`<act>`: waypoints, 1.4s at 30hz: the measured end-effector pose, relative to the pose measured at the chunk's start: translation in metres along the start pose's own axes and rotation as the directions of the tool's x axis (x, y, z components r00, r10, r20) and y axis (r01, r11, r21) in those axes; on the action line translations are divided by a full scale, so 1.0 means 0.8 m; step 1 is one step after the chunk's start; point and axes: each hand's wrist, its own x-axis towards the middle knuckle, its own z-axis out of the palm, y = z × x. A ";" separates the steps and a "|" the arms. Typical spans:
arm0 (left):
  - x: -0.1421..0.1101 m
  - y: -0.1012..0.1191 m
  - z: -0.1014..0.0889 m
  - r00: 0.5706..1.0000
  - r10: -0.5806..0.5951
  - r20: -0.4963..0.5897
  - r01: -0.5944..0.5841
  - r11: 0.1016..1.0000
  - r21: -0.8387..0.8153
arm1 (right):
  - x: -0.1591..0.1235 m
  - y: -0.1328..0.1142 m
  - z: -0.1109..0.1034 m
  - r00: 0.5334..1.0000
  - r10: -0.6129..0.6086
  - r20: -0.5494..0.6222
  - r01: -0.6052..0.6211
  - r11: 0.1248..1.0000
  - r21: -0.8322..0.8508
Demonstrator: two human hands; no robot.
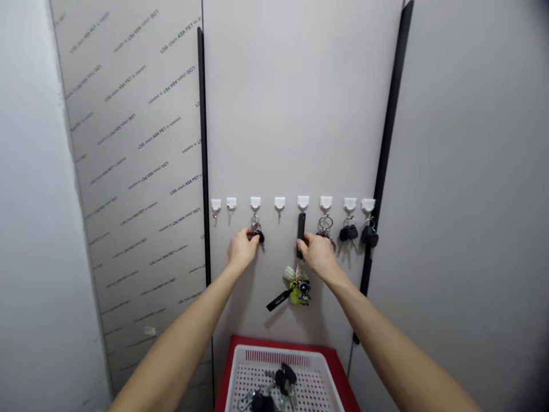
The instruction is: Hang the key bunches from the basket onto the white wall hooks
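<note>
A person's left hand (243, 249) grasps a key bunch (261, 236) hanging beneath a white hook (255, 202), at nine o'clock from the black fob (301, 232) pinched in the right hand (318, 253). A green charm (294, 294) dangles at the fob's six o'clock, above a white basket (231, 383) holding keys (290, 374).

Pale panels (300, 103) with black strips (395, 86) adjoin a white wall (30, 171).

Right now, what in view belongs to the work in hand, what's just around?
Work in hand:
left hand, black-headed key beside it
right hand, black strap it holds
charms below
white hooks
keys in the basket
perforated white basket

Just around:
red surface beneath
black vertical strips
printed panel
</note>
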 end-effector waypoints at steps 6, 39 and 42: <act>0.033 0.024 -0.025 0.985 0.135 -0.106 -0.157 0.958 -0.242 | 0.022 -0.010 -0.030 0.982 -0.055 -0.181 0.091 0.976 0.198; -0.164 -0.098 0.025 0.592 -0.031 0.806 -0.348 0.892 0.290 | -0.139 0.042 0.040 0.740 -0.310 0.596 0.083 0.923 0.377; -0.120 -0.076 -0.005 0.763 0.144 0.630 -0.358 0.906 0.226 | -0.095 0.045 0.011 0.956 -0.159 0.248 0.041 0.906 0.421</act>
